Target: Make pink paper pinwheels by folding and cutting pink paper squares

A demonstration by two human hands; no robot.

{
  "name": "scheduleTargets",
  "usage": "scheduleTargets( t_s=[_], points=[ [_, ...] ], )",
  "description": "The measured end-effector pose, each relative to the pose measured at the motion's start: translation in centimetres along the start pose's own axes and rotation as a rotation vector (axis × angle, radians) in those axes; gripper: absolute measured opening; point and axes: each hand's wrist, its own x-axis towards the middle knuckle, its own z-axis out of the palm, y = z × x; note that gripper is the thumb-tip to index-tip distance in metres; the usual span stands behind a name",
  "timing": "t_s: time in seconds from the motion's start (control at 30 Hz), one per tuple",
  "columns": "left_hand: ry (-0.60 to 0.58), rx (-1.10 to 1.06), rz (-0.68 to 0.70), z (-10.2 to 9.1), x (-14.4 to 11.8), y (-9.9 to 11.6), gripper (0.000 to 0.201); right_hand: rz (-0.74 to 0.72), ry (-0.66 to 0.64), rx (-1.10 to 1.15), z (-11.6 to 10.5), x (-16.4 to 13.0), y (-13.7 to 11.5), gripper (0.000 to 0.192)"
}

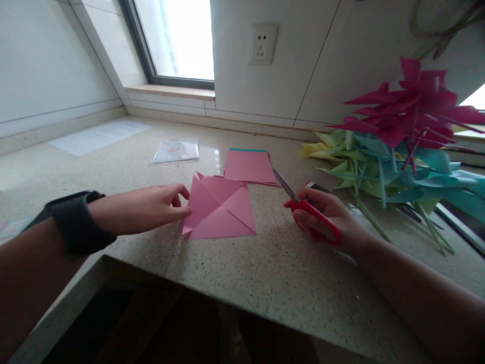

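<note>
Pink folded paper square (222, 210) flat on table (265, 268) | left hand (146, 207) fingers pinning its edge | right hand (326, 220) closed around red-handled scissors (308, 210), blades shut | keep paper pinned, cut along creases.

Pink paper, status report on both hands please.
Left hand fingertips on the creased pink paper edge. Right hand grips red scissors, blades shut, beside it. Nothing between them.

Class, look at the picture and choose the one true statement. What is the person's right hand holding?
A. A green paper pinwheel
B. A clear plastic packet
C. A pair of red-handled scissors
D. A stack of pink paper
C: the right hand grips the red-handled scissors, blades pointing toward the stack of pink paper, while the left hand touches the folded pink sheet on the countertop.
</note>
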Motion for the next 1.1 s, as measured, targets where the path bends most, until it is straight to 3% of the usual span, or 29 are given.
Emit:
scheduleTargets(
  t_s=[0.03,0.1,0.13,0.23,0.3,0.4,0.5,0.63,0.8,0.93,1.1],
  points=[
    [0.06,0.143,-0.01,0.0,-0.3,0.0,0.041,0.006,-0.004,0.0,0.0,0.0,0.0,0.04],
    [0.29,0.369,0.004,0.5,-1.2,0.8,0.057,0.007,-0.003,0.002,0.1,0.0,-0.1,0.04],
    [0.338,0.421,0.031,1.0,-1.6,1.5,0.057,0.006,0.001,0.003,0.1,0.0,-0.1,0.039],
    [0.244,0.384,0.203,3.4,-2.9,4.7,0.042,0.017,-0.003,0.005,0.1,-0.1,-0.2,0.037],
    [0.144,0.373,0.244,5.5,-3.5,6.5,0.044,0.027,-0.012,0.005,0.1,-0.2,-0.2,0.037],
    [0.109,0.387,0.33,7.9,-3.7,7.8,0.054,0.028,-0.013,0.003,0.0,-0.1,-0.2,0.036],
    [0.179,0.466,0.349,8.8,-3.3,7.6,0.049,0.032,-0.013,-0.003,0.0,-0.1,-0.1,0.036],
    [0.238,0.592,0.384,8.7,-2.6,6.7,0.036,0.035,-0.017,-0.015,0.1,0.0,-0.1,0.036],
    [0.218,0.617,0.388,8.4,-2.4,6.2,0.027,0.029,-0.026,-0.016,0.1,0.0,0.0,0.035],
    [0.196,0.657,0.499,8.5,-2.6,5.9,0.019,0.028,-0.025,-0.034,0.0,0.0,0.0,0.034],
    [0.313,0.671,0.634,8.7,-2.7,5.9,0.012,0.026,-0.02,-0.046,0.1,-0.1,-0.2,0.033]
  ],
)
